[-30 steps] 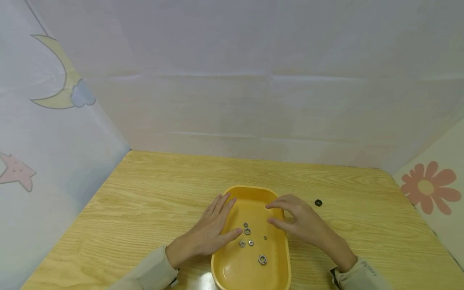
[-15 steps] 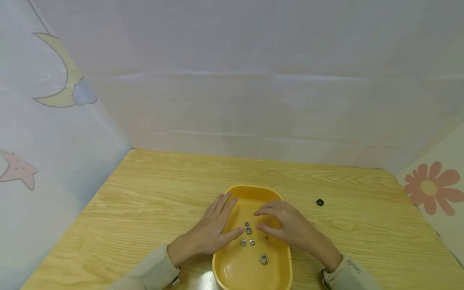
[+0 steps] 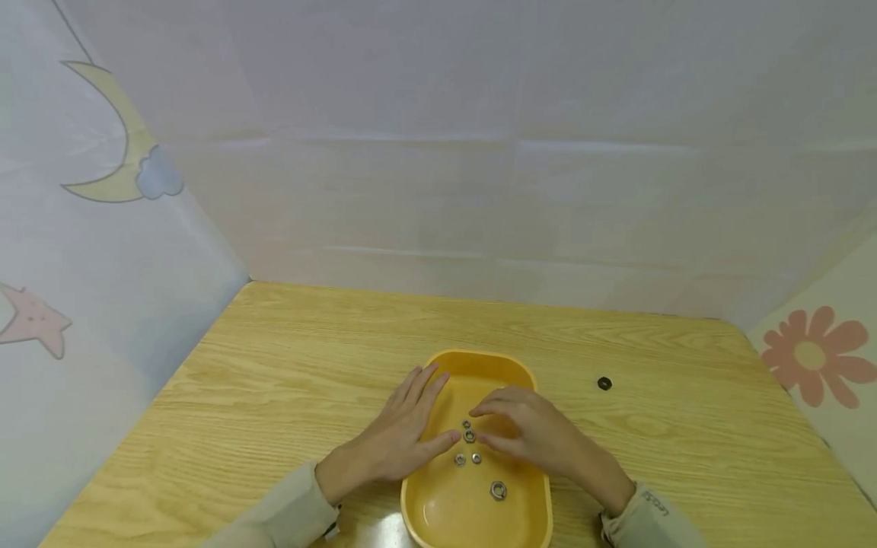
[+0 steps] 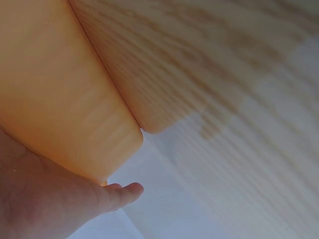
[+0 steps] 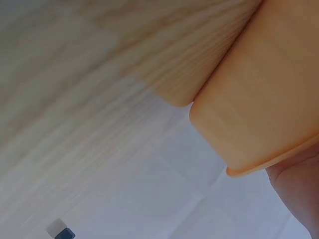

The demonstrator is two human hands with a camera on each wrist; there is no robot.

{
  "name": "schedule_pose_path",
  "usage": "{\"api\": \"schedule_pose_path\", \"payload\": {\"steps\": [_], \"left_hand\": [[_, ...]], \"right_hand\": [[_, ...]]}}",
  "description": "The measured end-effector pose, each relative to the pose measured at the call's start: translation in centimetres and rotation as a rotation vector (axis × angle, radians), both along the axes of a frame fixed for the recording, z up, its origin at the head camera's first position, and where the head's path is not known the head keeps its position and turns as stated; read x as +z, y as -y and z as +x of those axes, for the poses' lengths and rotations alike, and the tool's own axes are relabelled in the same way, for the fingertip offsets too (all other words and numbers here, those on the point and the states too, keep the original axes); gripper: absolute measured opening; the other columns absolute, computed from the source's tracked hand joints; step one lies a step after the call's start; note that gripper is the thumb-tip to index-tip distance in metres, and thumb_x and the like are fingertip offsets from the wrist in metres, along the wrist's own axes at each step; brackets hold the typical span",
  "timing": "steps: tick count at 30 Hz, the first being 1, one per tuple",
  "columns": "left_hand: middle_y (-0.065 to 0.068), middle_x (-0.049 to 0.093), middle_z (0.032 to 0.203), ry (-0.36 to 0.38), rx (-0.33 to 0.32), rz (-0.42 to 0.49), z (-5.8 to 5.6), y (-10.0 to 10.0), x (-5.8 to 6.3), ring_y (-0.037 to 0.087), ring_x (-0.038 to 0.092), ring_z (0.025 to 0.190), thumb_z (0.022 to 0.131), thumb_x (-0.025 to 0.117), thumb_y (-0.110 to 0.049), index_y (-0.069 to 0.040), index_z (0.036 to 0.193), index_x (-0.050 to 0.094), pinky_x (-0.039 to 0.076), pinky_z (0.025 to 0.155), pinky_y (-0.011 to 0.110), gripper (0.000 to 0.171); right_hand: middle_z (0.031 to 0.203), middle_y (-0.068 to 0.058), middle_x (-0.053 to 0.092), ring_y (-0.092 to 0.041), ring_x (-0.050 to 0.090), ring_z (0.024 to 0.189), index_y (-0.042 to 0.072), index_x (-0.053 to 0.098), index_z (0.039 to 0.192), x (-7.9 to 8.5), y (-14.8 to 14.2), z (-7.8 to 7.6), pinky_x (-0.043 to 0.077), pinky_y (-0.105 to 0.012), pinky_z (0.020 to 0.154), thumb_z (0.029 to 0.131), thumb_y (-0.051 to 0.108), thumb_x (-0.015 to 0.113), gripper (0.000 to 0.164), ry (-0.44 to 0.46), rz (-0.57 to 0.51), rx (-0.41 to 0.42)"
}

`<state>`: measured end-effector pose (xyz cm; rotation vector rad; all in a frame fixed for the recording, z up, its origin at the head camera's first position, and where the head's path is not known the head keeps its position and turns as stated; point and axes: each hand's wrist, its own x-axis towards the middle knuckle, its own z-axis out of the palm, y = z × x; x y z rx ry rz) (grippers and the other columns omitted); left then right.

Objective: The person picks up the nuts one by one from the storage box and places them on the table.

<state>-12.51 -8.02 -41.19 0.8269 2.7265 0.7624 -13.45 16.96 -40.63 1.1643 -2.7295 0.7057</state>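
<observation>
A yellow plastic tray (image 3: 473, 525) stands on the table with several silver hex nuts inside. My left hand (image 3: 397, 438) rests over its left rim, fingers straight and thumb reaching inward. Above the tray's right side is my right hand (image 3: 537, 430), its thumb and fingers apart with nothing seen between them. Its thumb tip is close to a mid-sized nut (image 3: 469, 435), which has a smaller nut (image 3: 467, 424) just behind it. Two small nuts lie nearer, a left one (image 3: 460, 460) and a right one (image 3: 476, 458). The largest nut (image 3: 498, 490) lies closest to me.
A black nut (image 3: 604, 383) lies on the wooden table (image 3: 308, 342), right of the tray; the right wrist view shows a dark nut (image 5: 65, 233) too. White sheeting (image 3: 384, 205) with printed shapes walls the table at the back and sides.
My right hand has moved left and slightly toward me, further over the tray. A tiny nut seen earlier at the right is now hidden beneath it. My left hand stays put.
</observation>
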Motion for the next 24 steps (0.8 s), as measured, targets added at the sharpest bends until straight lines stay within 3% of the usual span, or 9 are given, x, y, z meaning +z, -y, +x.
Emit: {"api": "schedule_pose_path", "payload": {"steps": [24], "left_hand": [[0.015, 0.000, 0.168, -0.023, -0.019, 0.007, -0.2, 0.0, -0.3, 0.043, 0.000, 0.153, 0.101, 0.043, -0.055, -0.009, 0.160, 0.011, 0.014, 0.121, 0.064, 0.081]], "right_hand": [[0.102, 0.008, 0.073, -0.010, 0.068, 0.094, 0.015, 0.076, 0.106, -0.4, 1.8, -0.3, 0.056, -0.035, 0.086, 0.089, 0.031, 0.073, 0.023, -0.047, 0.081, 0.045]]}}
